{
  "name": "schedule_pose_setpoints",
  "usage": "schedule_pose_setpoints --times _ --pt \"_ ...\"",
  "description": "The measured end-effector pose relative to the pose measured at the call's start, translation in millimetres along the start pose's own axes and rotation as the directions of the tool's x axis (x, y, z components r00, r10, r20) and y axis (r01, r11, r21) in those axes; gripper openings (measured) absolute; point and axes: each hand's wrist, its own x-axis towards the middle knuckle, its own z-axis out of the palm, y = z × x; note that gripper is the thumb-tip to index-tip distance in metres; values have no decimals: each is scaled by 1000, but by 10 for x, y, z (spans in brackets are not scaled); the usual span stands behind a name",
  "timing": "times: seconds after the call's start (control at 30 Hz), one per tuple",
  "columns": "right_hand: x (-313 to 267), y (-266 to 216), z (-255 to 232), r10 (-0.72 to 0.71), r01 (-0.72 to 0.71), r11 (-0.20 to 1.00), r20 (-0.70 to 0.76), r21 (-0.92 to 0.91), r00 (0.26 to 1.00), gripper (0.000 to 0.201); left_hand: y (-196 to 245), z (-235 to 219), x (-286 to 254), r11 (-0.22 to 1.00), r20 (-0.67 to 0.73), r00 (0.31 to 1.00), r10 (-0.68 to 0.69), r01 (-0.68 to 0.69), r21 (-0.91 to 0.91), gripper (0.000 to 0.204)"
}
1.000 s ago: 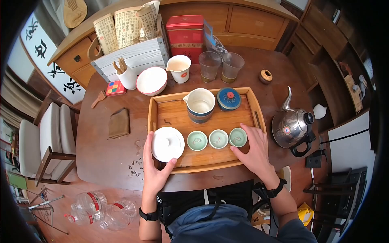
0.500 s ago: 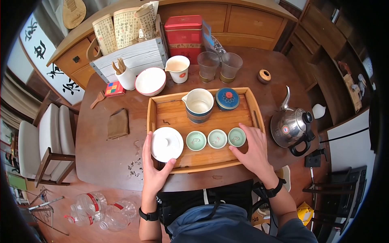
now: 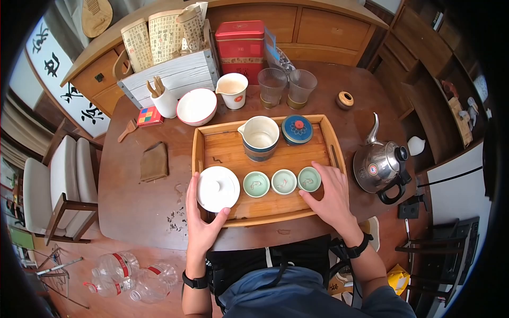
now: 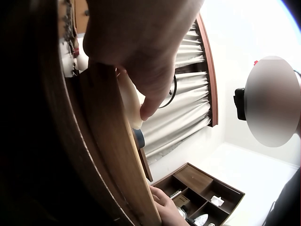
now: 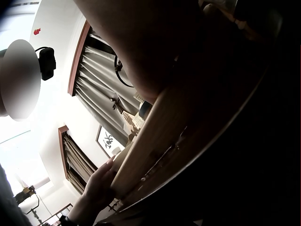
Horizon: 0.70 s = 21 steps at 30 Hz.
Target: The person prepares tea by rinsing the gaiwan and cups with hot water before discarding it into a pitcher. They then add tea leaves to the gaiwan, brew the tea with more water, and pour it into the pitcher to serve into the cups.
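On a wooden tray [image 3: 265, 219] stands a white lidded tea bowl [image 3: 225, 188], with three pale green teacups in a row to its right: the left cup [image 3: 256, 184], the middle cup [image 3: 284, 182] and the right cup [image 3: 309, 179]. My left hand [image 3: 205, 225] spans the near left side of the lidded bowl, fingers extended along its left and thumb at its near rim. Beside the right cup, my right hand [image 3: 335, 200] lies over the tray's right edge, its thumb and forefinger spread around the cup's right side. Behind the cups are a spouted pitcher [image 3: 261, 139] and a blue round lid-topped jar [image 3: 297, 130].
Right of the tray stands a steel kettle [image 3: 374, 169]. Along the back are a white bowl [image 3: 197, 106], a white spouted cup [image 3: 232, 93], two ribbed glasses [image 3: 272, 87] and a red tin [image 3: 240, 45]. A folded brown cloth [image 3: 154, 161] lies left, with scattered tea leaves [image 3: 176, 218] nearer.
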Motion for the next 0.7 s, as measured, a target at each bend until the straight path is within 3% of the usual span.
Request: schedule_pose_setpoints --times 0.7 --pt "1 -9 6 8 -8 1000 2 -9 1000 70 6 -12 -7 998 -5 1000 13 -12 54 101"
